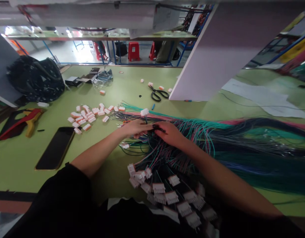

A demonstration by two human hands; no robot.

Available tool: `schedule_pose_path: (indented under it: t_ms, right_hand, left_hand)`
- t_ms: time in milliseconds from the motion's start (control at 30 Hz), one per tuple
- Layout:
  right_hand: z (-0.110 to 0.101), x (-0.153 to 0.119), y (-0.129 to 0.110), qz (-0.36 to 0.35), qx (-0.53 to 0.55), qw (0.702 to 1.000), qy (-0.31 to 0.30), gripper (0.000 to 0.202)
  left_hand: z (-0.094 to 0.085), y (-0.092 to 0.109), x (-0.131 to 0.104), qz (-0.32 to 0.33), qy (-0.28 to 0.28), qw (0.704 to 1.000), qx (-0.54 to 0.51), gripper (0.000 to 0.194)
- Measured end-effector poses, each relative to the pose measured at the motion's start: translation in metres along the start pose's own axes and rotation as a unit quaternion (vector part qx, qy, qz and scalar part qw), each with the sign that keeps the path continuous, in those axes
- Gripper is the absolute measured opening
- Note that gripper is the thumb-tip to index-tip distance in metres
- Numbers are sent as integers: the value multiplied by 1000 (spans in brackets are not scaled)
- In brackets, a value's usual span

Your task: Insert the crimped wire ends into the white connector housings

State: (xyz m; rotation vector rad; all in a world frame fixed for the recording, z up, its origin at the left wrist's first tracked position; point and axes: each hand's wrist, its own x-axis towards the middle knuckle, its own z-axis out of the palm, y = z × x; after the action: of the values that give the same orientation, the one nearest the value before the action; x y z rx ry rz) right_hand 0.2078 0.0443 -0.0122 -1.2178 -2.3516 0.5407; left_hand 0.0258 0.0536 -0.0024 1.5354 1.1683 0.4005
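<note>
My left hand [136,128] is closed around thin wires just below a white connector [144,112], which sticks up above its fingers. Against it, my right hand [170,133] is closed with fingertips pinched on a small dark piece [156,127] whose kind I cannot make out. Both hands are over a spread bundle of green, pink and black wires [192,127] running off to the right. Nearer my body lie many wired white connectors [171,197]. Loose white-and-orange connectors [86,115] form a heap left of my left hand.
A phone [54,148] lies at left, near a red-and-yellow tool [30,120]. Black-handled scissors [158,93] rest beyond the wires, beside a white upright panel [204,62]. A dark patterned bag [35,78] stands back left. Paper sheets [264,97] lie at right.
</note>
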Motion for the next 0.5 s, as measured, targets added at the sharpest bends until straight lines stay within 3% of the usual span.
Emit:
schedule_pose_path:
  t_ms: [200, 367, 500]
  right_hand:
    - [3, -1, -4, 47, -4, 999, 7, 37]
    - [-7, 9, -17, 47, -205, 973, -92, 39]
    - [-13, 19, -24, 62, -255, 950, -167, 32]
  left_hand:
    - [9, -11, 11, 84, 62, 988, 115, 42]
    - [12, -6, 9, 116, 139, 957, 225, 31]
    - [22, -9, 8, 97, 163, 950, 248, 12]
